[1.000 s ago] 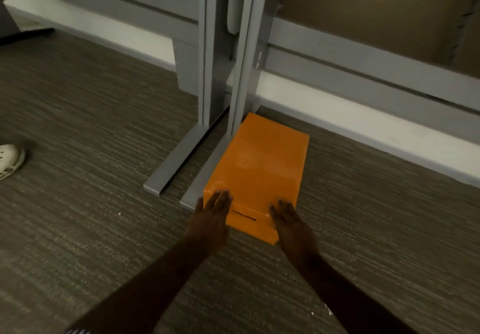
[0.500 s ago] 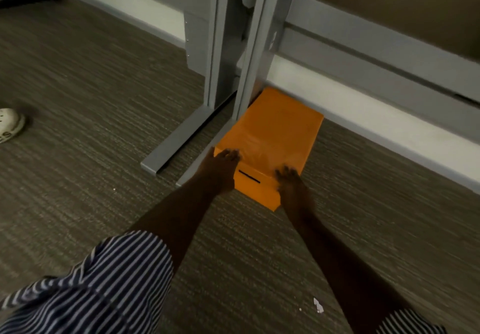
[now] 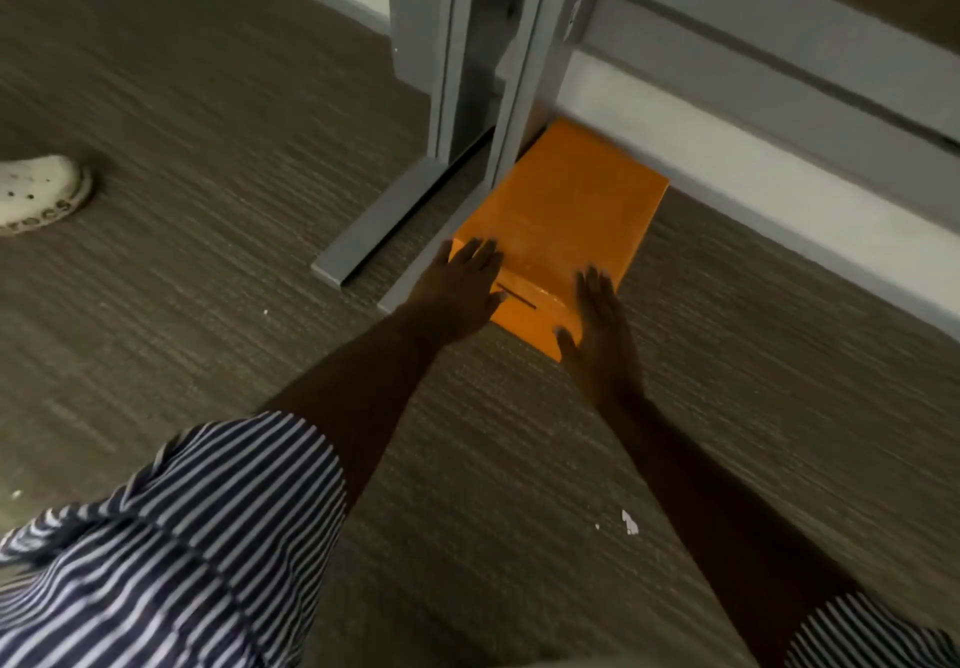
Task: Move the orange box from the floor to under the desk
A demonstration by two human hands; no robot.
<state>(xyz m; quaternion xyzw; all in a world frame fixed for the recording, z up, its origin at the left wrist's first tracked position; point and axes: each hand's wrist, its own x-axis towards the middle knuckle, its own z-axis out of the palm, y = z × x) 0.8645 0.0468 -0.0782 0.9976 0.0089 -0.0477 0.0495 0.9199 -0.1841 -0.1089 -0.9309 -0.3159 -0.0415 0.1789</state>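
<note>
The orange box (image 3: 569, 210) lies flat on the carpet, its left side along the grey desk leg (image 3: 524, 70) and its far end close to the white baseboard (image 3: 737, 158). A dark slot shows on its near face. My left hand (image 3: 460, 288) rests flat on the box's near left corner, fingers spread. My right hand (image 3: 600, 316) lies flat against the near right corner, thumb on the near face. Neither hand wraps around the box.
Two grey metal desk feet (image 3: 374, 231) run along the carpet left of the box. A white clog (image 3: 39, 194) sits at the far left. Grey rails (image 3: 779, 38) cross the wall behind. A small white scrap (image 3: 629, 522) lies on the carpet.
The box has slid away from me along the desk leg toward the baseboard. Both hands went with it and now lie flatter on its near end.
</note>
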